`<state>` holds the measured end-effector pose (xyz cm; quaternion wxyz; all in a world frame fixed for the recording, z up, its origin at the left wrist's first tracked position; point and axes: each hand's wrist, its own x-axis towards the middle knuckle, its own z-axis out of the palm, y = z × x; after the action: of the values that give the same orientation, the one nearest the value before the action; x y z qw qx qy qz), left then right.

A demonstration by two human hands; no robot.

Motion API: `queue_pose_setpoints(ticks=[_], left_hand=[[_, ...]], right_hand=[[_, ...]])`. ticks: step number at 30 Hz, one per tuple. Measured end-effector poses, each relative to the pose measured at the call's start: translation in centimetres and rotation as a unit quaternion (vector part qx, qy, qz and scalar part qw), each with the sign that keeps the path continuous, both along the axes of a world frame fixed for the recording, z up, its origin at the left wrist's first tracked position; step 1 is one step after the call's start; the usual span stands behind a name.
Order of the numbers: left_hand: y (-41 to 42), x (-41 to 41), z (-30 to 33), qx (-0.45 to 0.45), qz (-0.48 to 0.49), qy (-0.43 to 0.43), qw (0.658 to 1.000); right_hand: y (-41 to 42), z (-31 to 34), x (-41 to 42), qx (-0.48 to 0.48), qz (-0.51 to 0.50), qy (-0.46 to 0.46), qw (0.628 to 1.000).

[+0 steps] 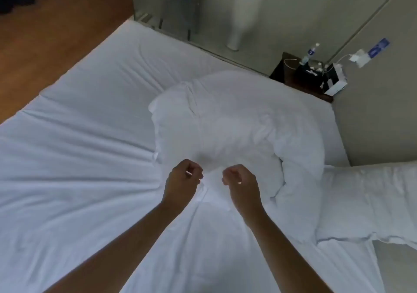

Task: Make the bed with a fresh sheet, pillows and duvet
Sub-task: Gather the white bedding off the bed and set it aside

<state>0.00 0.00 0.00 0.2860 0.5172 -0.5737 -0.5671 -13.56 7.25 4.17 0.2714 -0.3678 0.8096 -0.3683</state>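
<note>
A white sheet [90, 116] covers the mattress, with creases fanning out toward my hands. A bulky white duvet [237, 121] lies folded in a heap on the bed's right half. Its near edge runs down between my arms. My left hand [182, 182] and my right hand [241, 184] sit close together at that near edge, fingers curled, each gripping a bunch of the white duvet fabric. More white padded bedding [370, 202] lies at the right, off the mattress edge.
A dark nightstand [293, 71] stands at the bed's far right corner with a water bottle [308, 54], white boxes and charger cables. A grey wall runs along the right. Wooden floor [56, 22] lies to the left of the bed.
</note>
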Motion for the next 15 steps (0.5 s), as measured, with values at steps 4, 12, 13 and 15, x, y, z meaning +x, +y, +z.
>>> queue_pose_setpoints(ticks=[4,12,13,15], left_hand=[[-1.8,-1.8,-2.1,0.019,0.025,-0.012,0.999],[-2.3,-3.6,-5.0,-0.039,0.137,-0.062,0.988],[-2.2,-3.1,-5.5,-0.074,0.188,-0.094,0.975],[-2.9,-2.2,-6.4,-0.068,0.255,-0.164,0.951]], right_hand=[[-6.3,-1.7,-2.8,0.044,-0.099,-0.18,0.978],[-12.0,-2.6,-9.5,-0.048,-0.239,-0.22,0.945],[-11.9,-2.5,-10.2,-0.059,-0.243,-0.212,0.945],[-11.4,-2.0,-11.8,-0.09,-0.241,-0.211,0.943]])
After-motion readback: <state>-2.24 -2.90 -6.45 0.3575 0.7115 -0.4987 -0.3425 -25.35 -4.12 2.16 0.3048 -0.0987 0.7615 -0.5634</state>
